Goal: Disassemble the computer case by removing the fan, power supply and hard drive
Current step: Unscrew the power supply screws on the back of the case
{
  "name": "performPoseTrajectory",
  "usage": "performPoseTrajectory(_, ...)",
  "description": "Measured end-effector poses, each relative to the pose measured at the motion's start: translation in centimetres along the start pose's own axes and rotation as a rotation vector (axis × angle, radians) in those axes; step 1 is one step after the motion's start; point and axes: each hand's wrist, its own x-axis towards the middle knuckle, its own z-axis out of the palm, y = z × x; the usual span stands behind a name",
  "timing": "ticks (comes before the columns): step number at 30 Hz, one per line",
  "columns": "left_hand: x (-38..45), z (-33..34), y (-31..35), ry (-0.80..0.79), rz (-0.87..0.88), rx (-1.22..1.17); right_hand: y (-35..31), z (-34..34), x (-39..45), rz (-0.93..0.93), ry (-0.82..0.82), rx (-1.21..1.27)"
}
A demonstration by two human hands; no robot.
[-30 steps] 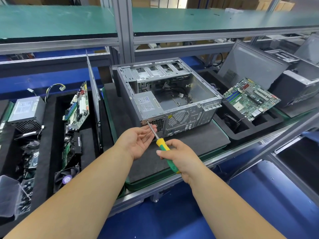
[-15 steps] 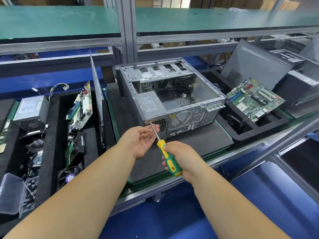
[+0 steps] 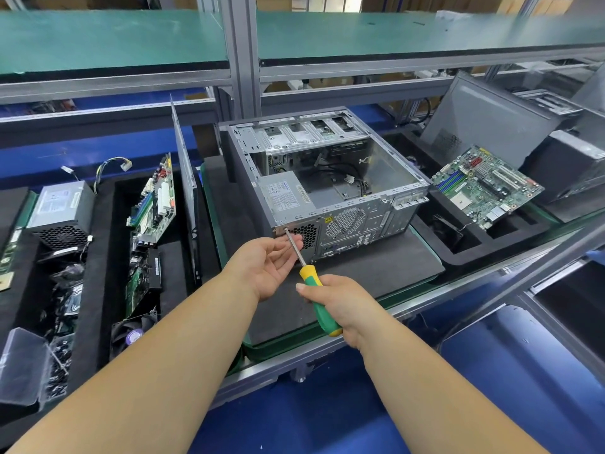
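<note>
A spare supply [image 3: 60, 209] is sitting at 9 o'clock, a board [image 3: 154, 204] leaning beside it. The left hand [image 3: 268, 267] is lying palm-up with fingers relaxed and apart, cupped under the shaft. The right hand [image 3: 337, 301] is gripping the screwdriver [image 3: 316, 290] handle, its tip pressing on a screw [image 3: 285, 229] at the rear corner of the case [image 3: 327, 191]. The case is lying on its side at centre, its power supply [image 3: 286, 193] sitting inside. A motherboard [image 3: 484, 185] is leaning at 2 o'clock.
</note>
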Motion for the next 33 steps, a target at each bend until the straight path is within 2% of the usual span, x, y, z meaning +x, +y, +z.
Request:
performPoseTrajectory(6, -0.1, 0.0, 0.1, 0.017, -0.005, 0.007, -1.1, -0.6, -0.5, 0.131, -0.127, 0.253)
performPoseTrajectory(9, 0.0, 0.2, 0.1, 0.045, -0.005, 0.02, -1.4, -0.8, -1.0, 0.111, -0.089, 0.184)
performPoseTrajectory(14, 0.2, 1.0, -0.2, 0.141, 0.037, 0.071, -0.5, -0.7, -1.1, -0.063, 0.02, 0.004)
performPoseTrajectory(24, 0.6, 1.5, -0.4, 0.212, 0.046, 0.084, -0.2, -0.8, -0.5, -0.077, 0.113, -0.137)
performPoseTrajectory(33, 0.7, 1.7, -0.8, 0.228, 0.066, 0.065, 0.1, -1.4, -0.8, -0.087, 0.045, 0.002)
